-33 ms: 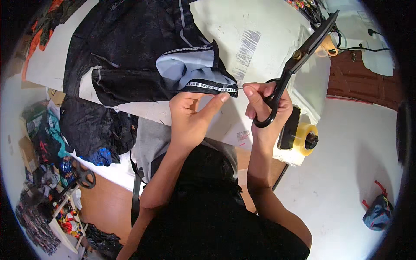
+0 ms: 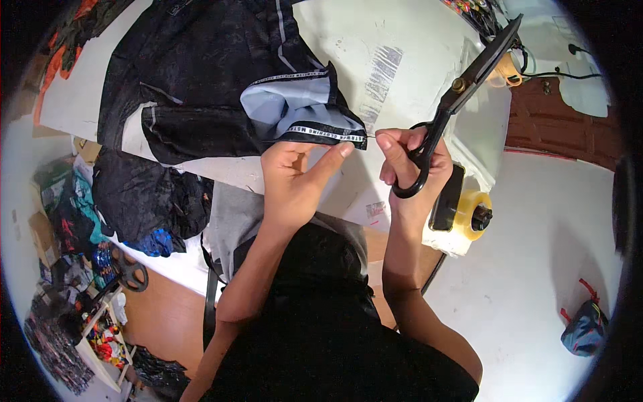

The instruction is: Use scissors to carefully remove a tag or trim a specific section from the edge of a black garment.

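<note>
Scissors (image 2: 458, 86) angled away from black garment (image 2: 207, 74)

The lettered band (image 2: 321, 133) along the garment's near edge lies directly left of the right hand (image 2: 418, 167), its long axis running roughly across the person. Its outer corner sits in the small gap between the hands. The left hand (image 2: 291, 177) is the nearer one: its grip is narrow, pinching the band with the thumb on top. The right hand's grip is closed around the scissors' handle, blades pointing up and to the right, tips well apart from the cloth. Its thumb and forefinger also meet just beside the corner, where a thin dark strand (image 2: 372, 137) seems to reach toward them; whether they hold it is too small to tell.

Near the band the garment folds open on a pale blue-grey lining (image 2: 288, 100). The rest spreads flat over the white table (image 2: 429, 27) toward the upper left. To the right of the person's forearm are a flat dark object (image 2: 447, 201) and a yellowish tape roll (image 2: 477, 208). Dark clothing (image 2: 151, 197) is piled to the left, and a brown panelled door (image 2: 562, 120) shows at upper right.
</note>
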{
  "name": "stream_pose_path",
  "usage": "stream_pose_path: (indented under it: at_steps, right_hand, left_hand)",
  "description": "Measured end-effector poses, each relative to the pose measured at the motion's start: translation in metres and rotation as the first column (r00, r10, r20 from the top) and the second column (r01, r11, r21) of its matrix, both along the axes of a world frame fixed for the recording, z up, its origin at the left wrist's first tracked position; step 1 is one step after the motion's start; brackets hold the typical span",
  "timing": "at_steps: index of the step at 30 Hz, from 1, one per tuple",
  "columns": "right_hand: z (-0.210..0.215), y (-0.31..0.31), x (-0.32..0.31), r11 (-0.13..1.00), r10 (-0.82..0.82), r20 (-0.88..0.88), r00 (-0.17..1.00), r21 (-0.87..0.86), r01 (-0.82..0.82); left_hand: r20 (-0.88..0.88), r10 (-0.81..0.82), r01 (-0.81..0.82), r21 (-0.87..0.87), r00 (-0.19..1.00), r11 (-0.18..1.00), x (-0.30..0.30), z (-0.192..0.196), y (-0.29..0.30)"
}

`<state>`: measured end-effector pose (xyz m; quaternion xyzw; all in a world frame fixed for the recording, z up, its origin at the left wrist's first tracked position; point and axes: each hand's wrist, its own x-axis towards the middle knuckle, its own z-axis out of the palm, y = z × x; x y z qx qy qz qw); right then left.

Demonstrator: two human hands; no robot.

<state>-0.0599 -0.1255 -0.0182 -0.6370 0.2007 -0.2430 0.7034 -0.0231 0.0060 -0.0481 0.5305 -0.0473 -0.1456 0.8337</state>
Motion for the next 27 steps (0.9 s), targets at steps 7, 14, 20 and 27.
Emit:
stream_pose_path:
  at_steps: [7, 14, 20, 27]
  right_hand:
    - [0.004, -0.006, -0.017, 0.982, 0.17, -0.082, 0.982, 0.096, -0.162]
    - [-0.021, -0.01, -0.053, 0.763, 0.587, 0.104, 0.803, 0.26, -0.592]
    - [-0.031, -0.008, -0.065, 0.583, 0.679, 0.214, 0.702, 0.424, -0.693]
    - [-0.028, -0.007, -0.068, 0.514, 0.658, 0.252, 0.71, 0.539, -0.668]
  left_hand:
    - [-0.038, 0.093, -0.093, -0.002, 0.995, 0.996, 0.017, 0.009, 0.0]
    - [-0.083, 0.134, -0.156, -0.371, 0.987, 0.916, 0.047, 0.017, -0.012]
    - [-0.013, 0.103, -0.101, -0.382, 0.995, 0.919, 0.054, 0.021, -0.014]
    - [0.026, 0.1, -0.079, -0.43, 0.995, 0.899, 0.053, 0.024, -0.014]
